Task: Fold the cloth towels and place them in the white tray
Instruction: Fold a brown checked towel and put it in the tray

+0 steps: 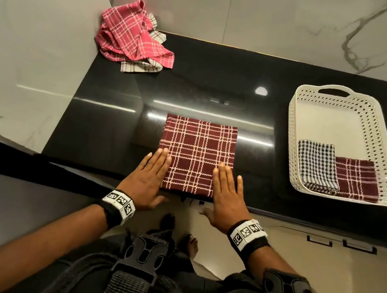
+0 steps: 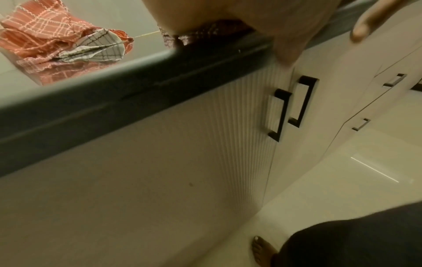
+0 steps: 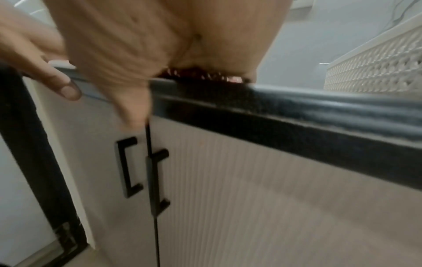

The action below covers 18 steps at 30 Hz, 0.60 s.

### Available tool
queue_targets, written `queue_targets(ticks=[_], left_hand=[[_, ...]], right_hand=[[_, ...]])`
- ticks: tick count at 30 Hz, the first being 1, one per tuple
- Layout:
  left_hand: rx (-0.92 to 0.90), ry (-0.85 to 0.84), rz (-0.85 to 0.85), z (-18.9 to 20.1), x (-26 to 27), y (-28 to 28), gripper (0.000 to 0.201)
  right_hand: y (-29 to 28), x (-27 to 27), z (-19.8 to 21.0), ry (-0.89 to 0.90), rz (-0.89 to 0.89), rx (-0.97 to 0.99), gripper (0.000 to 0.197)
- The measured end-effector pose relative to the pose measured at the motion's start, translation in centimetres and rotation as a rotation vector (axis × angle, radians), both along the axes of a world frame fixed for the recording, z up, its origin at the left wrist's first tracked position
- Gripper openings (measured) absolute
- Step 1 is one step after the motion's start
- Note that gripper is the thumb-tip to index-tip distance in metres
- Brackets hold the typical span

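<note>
My left hand [image 1: 148, 179] and right hand [image 1: 226, 194] lie flat, fingers [image 1: 220, 176] straight and together, both thumbs hanging off the near edge.

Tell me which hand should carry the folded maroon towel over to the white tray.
Right, probably. The right hand lies flat on the maroon towel on the side nearer the white tray; the left hand is on the far side and would have to cross over.

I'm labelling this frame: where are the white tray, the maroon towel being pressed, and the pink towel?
white tray [image 1: 335, 89]: head view, far handle rim.
maroon towel [image 1: 196, 152]: head view, middle of its top face.
pink towel [image 1: 127, 32]: head view, centre of the crumpled heap.
</note>
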<state>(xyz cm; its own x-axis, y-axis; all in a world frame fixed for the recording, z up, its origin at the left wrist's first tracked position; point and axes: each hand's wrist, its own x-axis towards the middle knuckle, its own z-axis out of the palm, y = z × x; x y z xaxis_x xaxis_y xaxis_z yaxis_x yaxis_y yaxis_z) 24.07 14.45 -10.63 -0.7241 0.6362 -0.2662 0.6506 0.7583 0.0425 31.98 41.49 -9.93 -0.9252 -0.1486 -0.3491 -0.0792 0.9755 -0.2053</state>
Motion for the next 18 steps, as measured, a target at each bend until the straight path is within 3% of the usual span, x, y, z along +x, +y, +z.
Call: queue_targets(ticks=[2, 5, 7, 10, 13, 18], left_hand=[[0.059, 0.012, 0.014, -0.1, 0.9, -0.2, 0.102], [0.289, -0.031, 0.056, -0.1, 1.8, -1.3, 0.093], [0.51, -0.14, 0.155, 0.8, 1.9, -2.0, 0.077], [0.749, -0.26, 0.39, 3.2, 1.1, -2.0, 0.042], [0.802, -0.244, 0.521, 4.4, -0.2, -1.0, 0.021], [0.679, -0.171, 0.618, 4.0, -3.2, 1.4, 0.03]], right_hand=[[0.5, 1.2, -0.6, 0.124, -0.004, -0.028, 0.103], [1.5, 2.5, -0.9, 0.24, -0.019, -0.199, 0.087], [2.4, 2.4, -0.2, 0.251, -0.088, -0.37, 0.066], [3.7, 1.6, 1.2, 0.188, -0.329, -0.675, 0.034], [3.8, -0.4, 2.5, 0.143, -0.572, -0.878, 0.019], [3.4, -4.7, 2.7, 0.224, -0.677, -0.741, 0.027]])
